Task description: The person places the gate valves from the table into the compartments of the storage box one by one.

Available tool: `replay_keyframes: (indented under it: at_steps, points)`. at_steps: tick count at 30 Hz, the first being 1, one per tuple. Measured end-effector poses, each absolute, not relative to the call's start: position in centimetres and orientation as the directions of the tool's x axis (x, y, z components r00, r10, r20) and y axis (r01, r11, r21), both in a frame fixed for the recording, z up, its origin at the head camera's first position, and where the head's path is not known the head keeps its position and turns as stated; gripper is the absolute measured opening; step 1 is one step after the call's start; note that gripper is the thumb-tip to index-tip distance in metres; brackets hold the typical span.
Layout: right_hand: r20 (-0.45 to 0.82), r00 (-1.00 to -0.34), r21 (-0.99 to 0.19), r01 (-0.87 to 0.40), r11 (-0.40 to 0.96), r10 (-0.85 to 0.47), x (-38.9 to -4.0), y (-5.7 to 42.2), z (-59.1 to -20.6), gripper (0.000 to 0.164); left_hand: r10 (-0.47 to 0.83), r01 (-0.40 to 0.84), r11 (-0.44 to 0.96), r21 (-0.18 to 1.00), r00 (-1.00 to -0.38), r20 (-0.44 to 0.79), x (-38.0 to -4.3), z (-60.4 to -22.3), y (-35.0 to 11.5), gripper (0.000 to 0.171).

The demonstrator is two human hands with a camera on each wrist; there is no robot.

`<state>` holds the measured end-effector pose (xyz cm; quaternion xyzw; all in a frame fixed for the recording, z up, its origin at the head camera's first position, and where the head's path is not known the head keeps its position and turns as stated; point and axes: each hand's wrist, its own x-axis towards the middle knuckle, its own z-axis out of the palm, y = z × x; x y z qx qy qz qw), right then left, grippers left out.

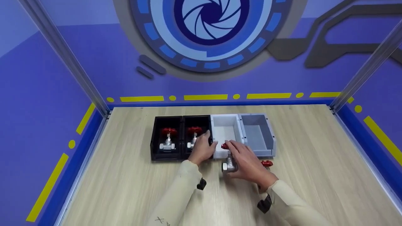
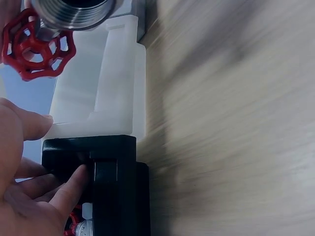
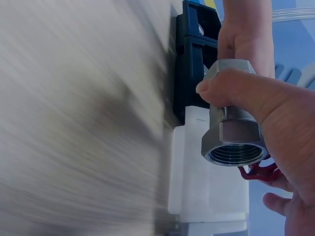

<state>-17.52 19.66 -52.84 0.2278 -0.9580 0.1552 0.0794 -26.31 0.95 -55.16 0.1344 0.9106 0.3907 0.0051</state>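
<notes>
My right hand (image 1: 249, 161) grips a metal valve (image 1: 231, 164) with a red handwheel, close in front of the white bin (image 1: 224, 117). In the right wrist view the thumb lies across the valve body (image 3: 234, 130), whose threaded opening shows. My left hand (image 1: 202, 148) straddles the wall where the second black bin (image 1: 197, 117) meets the white one. Its fingers (image 2: 71, 189) reach inside the black bin while the thumb is at the white bin's rim. A valve (image 1: 192, 138) stands in that black bin, partly hidden by the hand.
The far-left black bin (image 1: 154, 138) holds another upright valve (image 1: 168, 141). A grey bin (image 1: 270, 128) ends the row at right. Behind my right hand, a red handwheel (image 1: 267, 163) shows at the wooden table (image 1: 125, 188). Blue panels (image 1: 103, 62) enclose the back and sides.
</notes>
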Motion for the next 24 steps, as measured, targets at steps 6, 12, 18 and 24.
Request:
replay_keyframes:
  at_steps: [6,12,18,24]
  points:
    - [0.229,-0.878,-0.251,-0.471,0.846,-0.421,-18.1,19.7,-52.6,0.114,0.255,0.261,0.659,0.705,-0.96,0.117,-26.4,-55.3,1.0,0.061]
    - [0.229,-0.876,-0.258,-0.475,0.841,-0.424,-18.6,19.9,-52.6,0.115,0.251,0.269,0.659,0.702,-0.959,0.132,-26.5,-55.4,1.0,0.061]
    - [0.233,-0.877,-0.27,-0.474,0.838,-0.421,-19.1,20.0,-52.6,0.114,0.249,0.275,0.661,0.698,-0.958,0.142,-26.5,-55.5,1.0,0.062]
    - [0.243,-0.877,-0.272,-0.472,0.838,-0.415,-19.5,20.1,-52.5,0.115,0.246,0.278,0.656,0.701,-0.958,0.15,-26.4,-55.6,1.0,0.062]
